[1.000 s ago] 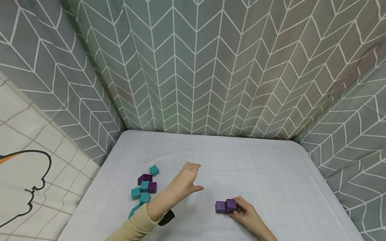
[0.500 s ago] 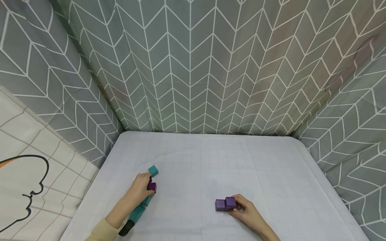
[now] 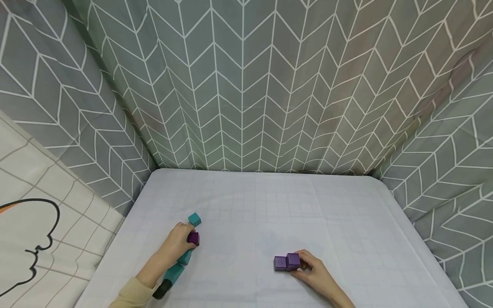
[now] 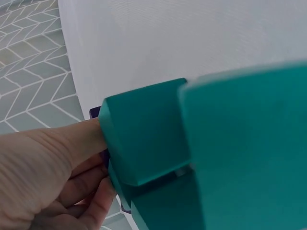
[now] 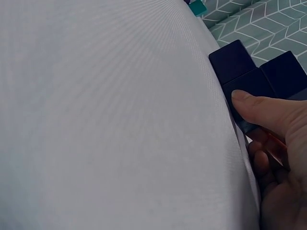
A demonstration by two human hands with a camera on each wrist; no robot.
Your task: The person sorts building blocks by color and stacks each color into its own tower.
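On my feed the purple blocks point(image 3: 286, 262) sit on the white table point(image 3: 331, 214), the right hand point(image 3: 317, 273) at their right, pinching them, its gap filled. Well left of the purple blocks, I see the left hand point(image 3: 175, 244) bent round a purple cube point(image 3: 194, 238). Farther beyond the purple blocks, a teal cube point(image 3: 194, 220); behind them all, a patterned curtain point(image 3: 246, 107).

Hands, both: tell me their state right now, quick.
Left hand: closed around a purple block among the teal ones; how firmly cannot be told.
Right hand: closed, holding a cluster of purple blocks.
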